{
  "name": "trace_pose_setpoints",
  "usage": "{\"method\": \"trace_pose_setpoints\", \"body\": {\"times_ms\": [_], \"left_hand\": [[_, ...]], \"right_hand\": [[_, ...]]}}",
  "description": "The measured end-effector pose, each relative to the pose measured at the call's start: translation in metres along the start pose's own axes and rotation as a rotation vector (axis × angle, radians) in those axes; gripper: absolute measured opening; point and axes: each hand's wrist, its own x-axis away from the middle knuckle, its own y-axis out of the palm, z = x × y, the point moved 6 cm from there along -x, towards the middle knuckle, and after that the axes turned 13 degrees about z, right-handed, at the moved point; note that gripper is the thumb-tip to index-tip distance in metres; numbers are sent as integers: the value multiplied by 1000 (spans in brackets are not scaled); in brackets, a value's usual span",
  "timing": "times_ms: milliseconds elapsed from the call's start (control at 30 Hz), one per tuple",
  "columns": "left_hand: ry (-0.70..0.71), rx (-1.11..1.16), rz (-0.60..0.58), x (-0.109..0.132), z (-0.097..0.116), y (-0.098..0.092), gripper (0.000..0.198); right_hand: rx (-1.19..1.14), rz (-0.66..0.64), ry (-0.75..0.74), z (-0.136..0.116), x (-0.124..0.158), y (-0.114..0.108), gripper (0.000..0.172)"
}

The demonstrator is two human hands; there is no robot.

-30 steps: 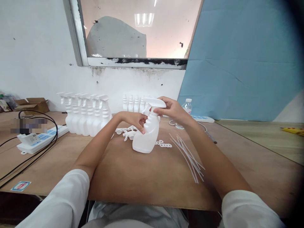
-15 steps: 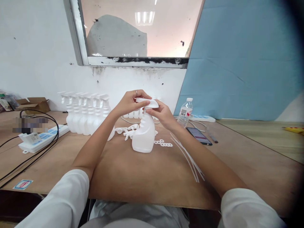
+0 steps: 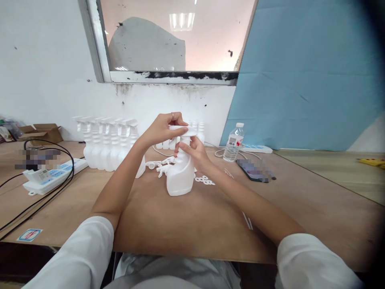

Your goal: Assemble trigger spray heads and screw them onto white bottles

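A white spray bottle [image 3: 180, 178] stands upright on the table in front of me, its trigger sprayer head [image 3: 192, 131] at the top. My left hand [image 3: 168, 127] pinches that sprayer head from the left, thumb in front and fingers behind. Around the bottle's neck, just below the head, my right hand [image 3: 195, 152] is closed. Loose white trigger parts [image 3: 164, 166] lie left of the bottle, partly hidden by it. To its right are several small white rings [image 3: 205, 180]. Thin white tubes [image 3: 247, 220] lie under my right forearm, mostly covered.
Several white spray bottles [image 3: 104, 148] stand in a row at left. A power strip [image 3: 57, 174] with black cables lies beyond them. At right are a water bottle [image 3: 234, 142], a phone [image 3: 251, 170] and another power strip [image 3: 255, 149]. A cardboard box [image 3: 42, 133] sits far left.
My right hand has moved down from the sprayer head to the bottle's neck. The bottle has turned and tilted slightly; my left hand stays on the head. My right forearm now covers more of the tubes.
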Motion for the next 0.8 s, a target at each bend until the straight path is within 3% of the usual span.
{"method": "trace_pose_setpoints", "body": {"times_ms": [100, 233, 367, 500, 667, 800], "left_hand": [[-4, -7, -11, 0, 0, 1, 20], [3, 1, -14, 0, 1, 0, 21], [11, -11, -32, 0, 0, -1, 23], [34, -2, -45, 0, 1, -2, 24], [22, 17, -69, 1, 2, -3, 26], [-1, 59, -96, 0, 0, -1, 27]], "right_hand": [[4, -47, 7, -2, 2, 5, 50], [113, 47, -33, -4, 2, 1, 52], [32, -31, 26, -2, 5, 5, 47], [101, 57, 24, -2, 3, 0, 41], [26, -88, 95, -5, 2, 5, 41], [126, -52, 85, -8, 2, 1, 35]]}}
